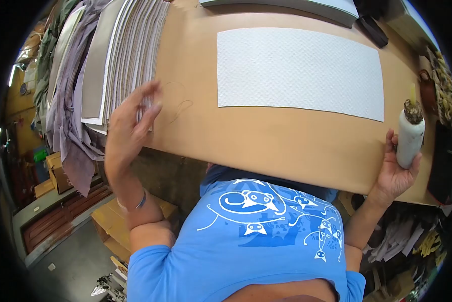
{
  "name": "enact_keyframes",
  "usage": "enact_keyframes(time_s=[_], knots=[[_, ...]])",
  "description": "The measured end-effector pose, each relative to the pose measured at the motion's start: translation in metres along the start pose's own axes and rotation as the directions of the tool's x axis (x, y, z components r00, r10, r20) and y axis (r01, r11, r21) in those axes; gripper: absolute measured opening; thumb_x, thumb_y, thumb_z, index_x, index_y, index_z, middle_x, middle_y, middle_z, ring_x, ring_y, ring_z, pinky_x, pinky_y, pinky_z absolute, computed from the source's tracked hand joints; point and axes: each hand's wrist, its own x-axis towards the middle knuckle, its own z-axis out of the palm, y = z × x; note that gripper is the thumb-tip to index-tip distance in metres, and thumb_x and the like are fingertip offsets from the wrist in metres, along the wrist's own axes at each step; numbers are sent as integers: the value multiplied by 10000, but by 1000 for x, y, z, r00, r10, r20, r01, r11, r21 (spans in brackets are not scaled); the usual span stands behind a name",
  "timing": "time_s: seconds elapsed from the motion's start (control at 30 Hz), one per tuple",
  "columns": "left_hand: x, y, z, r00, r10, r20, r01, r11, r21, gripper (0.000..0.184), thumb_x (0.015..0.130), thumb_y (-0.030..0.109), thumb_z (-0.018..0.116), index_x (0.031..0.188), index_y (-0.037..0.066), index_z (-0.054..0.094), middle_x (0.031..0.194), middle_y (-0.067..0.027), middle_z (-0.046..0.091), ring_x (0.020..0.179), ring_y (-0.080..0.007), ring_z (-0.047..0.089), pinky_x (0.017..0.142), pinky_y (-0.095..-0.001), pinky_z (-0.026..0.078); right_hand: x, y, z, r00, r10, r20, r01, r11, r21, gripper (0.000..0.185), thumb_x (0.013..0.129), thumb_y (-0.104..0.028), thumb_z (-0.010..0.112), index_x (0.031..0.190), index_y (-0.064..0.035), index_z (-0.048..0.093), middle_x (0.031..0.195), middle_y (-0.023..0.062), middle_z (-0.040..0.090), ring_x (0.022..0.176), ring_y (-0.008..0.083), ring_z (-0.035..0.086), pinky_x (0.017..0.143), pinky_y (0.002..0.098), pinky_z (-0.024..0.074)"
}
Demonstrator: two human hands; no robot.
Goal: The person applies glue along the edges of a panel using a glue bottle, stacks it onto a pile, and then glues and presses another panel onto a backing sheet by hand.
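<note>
white bottle (411, 143) hides part of the right hand (397, 175).

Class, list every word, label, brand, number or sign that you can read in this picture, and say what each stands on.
No text is clear enough to quote.
Blue shirt: small letter-like marks among the cat drawings, too blurred to read.
White bottle in the right hand: no lettering shows on the visible side.
White textured sheet: no writing shows.
</note>
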Motion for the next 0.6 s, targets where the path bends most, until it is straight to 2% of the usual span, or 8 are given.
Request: enact_keyframes(time_s=[0.03, 0.1, 0.2, 0.3, 0.33, 0.43, 0.5, 0.6], knots=[[6, -7, 13, 969, 167, -184, -152, 984, 93, 283, 802, 98, 536, 1062, -13, 525, 914, -125, 608, 800, -190, 577, 741, -256, 440, 0, -1, -1, 1000, 2, 1, -2, 1000, 6, 464, 770, -188, 569, 1122, 71, 413, 989, 215, 543, 802, 353, 556, 960, 514, 297], [4, -10, 18, 991, 132, -35, -121, 967, 226, 324, 807, 130, 543, 1105, 6, 516, 905, -142, 613, 810, -188, 564, 758, -275, 427, 0, -1, 0, 1000, 13, 9, -13, 1000, 21, 450, 772, -186, 569, 1115, 65, 424, 982, 212, 545, 802, 354, 554, 959, 513, 299], [-13, -1, -19, 844, -206, 496, 300, 947, -118, 308, 807, 136, 541, 1086, 7, 526, 769, -114, 616, 696, -153, 575, 676, -254, 445, -1, -2, 1, 999, 33, 24, -34, 999, 39, 429, 775, -185, 565, 1103, 60, 438, 975, 210, 546, 805, 357, 552, 956, 512, 302], [-29, -9, -26, 856, -160, 491, 334, 896, -291, 304, 808, 129, 534, 1086, 8, 525, 693, -92, 597, 647, -131, 567, 628, -244, 441, 1, -1, 1, 998, 42, 47, -45, 997, 64, 419, 780, -186, 559, 1099, 60, 443, 974, 211, 546, 809, 362, 548, 953, 511, 304], [-28, -7, -25, 885, -245, 396, 323, 935, -143, 309, 802, 125, 541, 1088, 8, 523, 676, -82, 592, 651, -142, 573, 635, -250, 443, 1, -1, 0, 998, 48, 48, -51, 996, 67, 418, 781, -187, 557, 1099, 60, 443, 975, 212, 545, 810, 363, 547, 953, 511, 304], [-22, -3, -4, 985, -127, 116, 143, 980, -140, 313, 797, 124, 542, 1089, 12, 522, 697, -89, 613, 648, -165, 592, 628, -254, 447, 1, -4, -2, 997, 50, 54, -54, 996, 71, 417, 784, -192, 554, 1097, 60, 445, 976, 214, 544, 815, 364, 544, 950, 511, 306], [-12, -8, 2, 968, 197, 153, -220, 964, 152, 305, 791, 111, 536, 1081, 15, 531, 752, -108, 624, 674, -152, 601, 628, -240, 447, 0, -4, -3, 997, 53, 61, -57, 996, 73, 415, 784, -194, 554, 1094, 60, 446, 976, 215, 543, 817, 363, 542, 949, 512, 308], [-27, 0, -21, 817, -97, 568, 245, 951, -191, 275, 800, 77, 503, 1062, 2, 540, 702, -98, 589, 626, -93, 569, 593, -220, 442, 0, -4, -2, 996, 56, 64, -61, 995, 77, 415, 783, -195, 555, 1091, 61, 447, 976, 217, 542, 815, 362, 541, 946, 514, 311]])
